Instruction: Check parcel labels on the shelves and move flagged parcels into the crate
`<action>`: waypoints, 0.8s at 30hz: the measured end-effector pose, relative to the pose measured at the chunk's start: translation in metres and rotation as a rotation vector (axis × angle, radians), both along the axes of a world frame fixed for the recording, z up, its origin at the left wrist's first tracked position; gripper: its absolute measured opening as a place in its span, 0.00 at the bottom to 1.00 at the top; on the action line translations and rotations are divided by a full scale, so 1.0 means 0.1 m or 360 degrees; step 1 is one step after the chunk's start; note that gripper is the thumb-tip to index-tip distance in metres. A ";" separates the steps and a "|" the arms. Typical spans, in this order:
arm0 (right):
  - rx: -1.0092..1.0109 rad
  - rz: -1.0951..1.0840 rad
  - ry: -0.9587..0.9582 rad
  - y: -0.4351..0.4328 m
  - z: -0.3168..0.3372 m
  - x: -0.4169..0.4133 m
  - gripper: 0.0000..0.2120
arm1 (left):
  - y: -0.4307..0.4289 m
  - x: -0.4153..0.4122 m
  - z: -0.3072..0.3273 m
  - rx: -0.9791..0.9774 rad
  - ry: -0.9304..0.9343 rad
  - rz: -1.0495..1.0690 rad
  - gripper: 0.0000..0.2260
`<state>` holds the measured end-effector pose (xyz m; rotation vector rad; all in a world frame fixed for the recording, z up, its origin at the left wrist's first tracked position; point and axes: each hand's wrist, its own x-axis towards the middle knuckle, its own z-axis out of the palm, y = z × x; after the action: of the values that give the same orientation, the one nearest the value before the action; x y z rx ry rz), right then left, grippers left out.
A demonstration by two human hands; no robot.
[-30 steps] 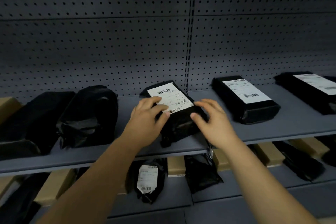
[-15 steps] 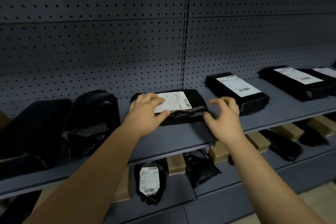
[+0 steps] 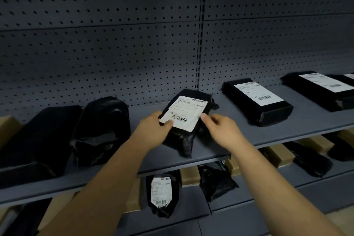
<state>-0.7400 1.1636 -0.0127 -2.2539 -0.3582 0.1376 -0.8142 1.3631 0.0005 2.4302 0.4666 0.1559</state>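
Parcel tilts up off the shelf. Left hand grips one edge; right hand pinches the other.

Black parcel, lying sideways along the shelf half a second ago, now points front to back, its white label turned towards the camera. The left hand has slid off the label's top to grip its lower left corner. The right hand has moved up to the label's right edge.
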 end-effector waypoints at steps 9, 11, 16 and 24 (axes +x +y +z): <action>0.0152 0.0270 0.0295 -0.19 -0.01 0.04 0.20 | -0.22 -0.10 -0.18 -0.0746 -0.0130 0.0080 0.15; 0.0170 0.0341 0.0328 -0.24 -0.04 0.07 0.18 | -0.31 -0.12 -0.18 -0.0762 -0.0172 0.0092 0.16; 0.0424 0.0469 0.0231 -0.37 -0.11 0.13 0.15 | -0.49 -0.17 -0.17 -0.0801 -0.0390 0.0127 0.18; 0.0832 0.0558 0.0039 -0.42 -0.08 0.25 0.29 | -0.76 -0.19 -0.12 -0.0787 -0.0864 0.0212 0.25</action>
<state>-0.7146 1.1214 -0.0208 -1.6601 -0.6888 0.2247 -0.8333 1.2875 -0.0111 1.7773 0.3618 0.6557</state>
